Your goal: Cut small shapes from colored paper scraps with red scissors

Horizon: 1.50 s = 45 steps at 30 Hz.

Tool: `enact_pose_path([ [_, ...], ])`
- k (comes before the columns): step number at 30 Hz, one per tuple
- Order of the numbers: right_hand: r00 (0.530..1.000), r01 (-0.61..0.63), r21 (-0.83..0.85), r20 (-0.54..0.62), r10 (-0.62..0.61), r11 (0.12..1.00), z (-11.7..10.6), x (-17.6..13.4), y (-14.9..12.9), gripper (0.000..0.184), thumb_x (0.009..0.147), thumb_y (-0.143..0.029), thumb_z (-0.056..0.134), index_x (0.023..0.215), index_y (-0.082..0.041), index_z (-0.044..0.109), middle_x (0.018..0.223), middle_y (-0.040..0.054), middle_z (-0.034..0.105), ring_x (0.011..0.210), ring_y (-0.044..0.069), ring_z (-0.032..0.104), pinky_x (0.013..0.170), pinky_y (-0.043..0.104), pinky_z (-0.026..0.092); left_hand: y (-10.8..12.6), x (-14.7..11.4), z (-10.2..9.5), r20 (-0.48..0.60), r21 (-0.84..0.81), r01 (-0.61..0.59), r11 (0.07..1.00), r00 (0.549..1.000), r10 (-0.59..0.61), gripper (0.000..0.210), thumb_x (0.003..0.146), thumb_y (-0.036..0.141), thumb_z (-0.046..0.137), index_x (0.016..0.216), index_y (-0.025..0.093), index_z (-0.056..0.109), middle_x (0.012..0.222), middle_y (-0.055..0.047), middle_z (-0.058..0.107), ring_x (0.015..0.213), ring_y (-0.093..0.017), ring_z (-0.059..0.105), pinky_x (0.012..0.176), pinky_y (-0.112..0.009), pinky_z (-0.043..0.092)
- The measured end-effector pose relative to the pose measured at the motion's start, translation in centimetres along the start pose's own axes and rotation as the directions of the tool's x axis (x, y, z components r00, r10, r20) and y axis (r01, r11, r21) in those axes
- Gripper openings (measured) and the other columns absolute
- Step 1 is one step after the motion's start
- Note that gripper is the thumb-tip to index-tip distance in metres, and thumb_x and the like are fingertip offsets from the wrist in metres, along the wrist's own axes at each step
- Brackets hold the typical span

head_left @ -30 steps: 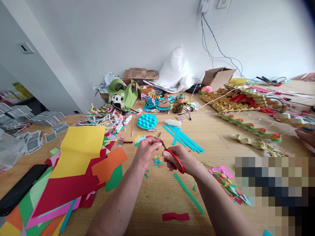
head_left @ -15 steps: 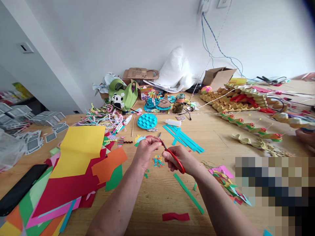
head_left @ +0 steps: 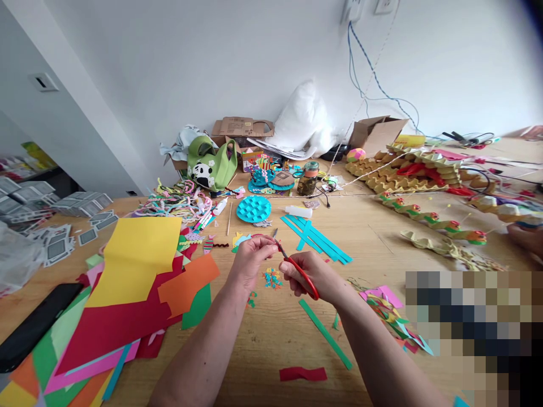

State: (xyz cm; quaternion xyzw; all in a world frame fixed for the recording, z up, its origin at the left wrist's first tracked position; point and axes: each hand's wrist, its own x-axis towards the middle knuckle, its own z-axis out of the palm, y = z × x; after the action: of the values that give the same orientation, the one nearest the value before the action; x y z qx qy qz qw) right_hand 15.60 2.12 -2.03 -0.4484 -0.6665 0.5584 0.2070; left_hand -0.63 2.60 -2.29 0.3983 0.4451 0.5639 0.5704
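Observation:
My right hand (head_left: 309,273) grips red-handled scissors (head_left: 303,277), their blades pointing up and left toward my other hand. The fingers of my left hand (head_left: 253,257) are pinched together at the blades; whatever they hold is too small to make out. Below both hands lies a little heap of blue, orange and yellow paper bits (head_left: 272,278), with a few green bits (head_left: 252,299) closer to me. A green paper strip (head_left: 326,334) and a red paper strip (head_left: 302,373) rest on the wooden table. Blue paper strips (head_left: 318,240) lie beyond my right hand.
Coloured paper sheets (head_left: 144,260) and a black phone (head_left: 40,322) cover the left side. Behind are a woven blue disc (head_left: 253,209), a glue bottle (head_left: 298,212), a green panda bag (head_left: 212,164) and a jar (head_left: 308,180). Egg cartons (head_left: 373,174) and another person's hand (head_left: 526,242) are at right.
Hardly anything differs. Both hands and the scissors stay in almost the same place; the other person's hand at the right edge has shifted slightly.

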Motion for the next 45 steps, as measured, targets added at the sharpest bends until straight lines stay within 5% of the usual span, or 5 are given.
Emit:
enact_pose_path([
  [45, 1.0, -0.025, 0.012, 0.003, 0.025, 1.0, 0.06, -0.04, -0.27, 0.047, 0.076, -0.061, 0.06, 0.063, -0.016, 0.051, 0.049, -0.0002, 0.056, 0.04, 0.01, 0.055, 0.035, 0.016, 0.036, 0.24, -0.08, -0.07, -0.013, 0.033, 0.007, 0.999, 1.0, -0.007, 0.011, 0.058, 0.023, 0.071, 0.062, 0.013, 0.068, 0.087, -0.006, 0.063, 0.066, -0.01, 0.051, 0.061, -0.023, 0.041],
])
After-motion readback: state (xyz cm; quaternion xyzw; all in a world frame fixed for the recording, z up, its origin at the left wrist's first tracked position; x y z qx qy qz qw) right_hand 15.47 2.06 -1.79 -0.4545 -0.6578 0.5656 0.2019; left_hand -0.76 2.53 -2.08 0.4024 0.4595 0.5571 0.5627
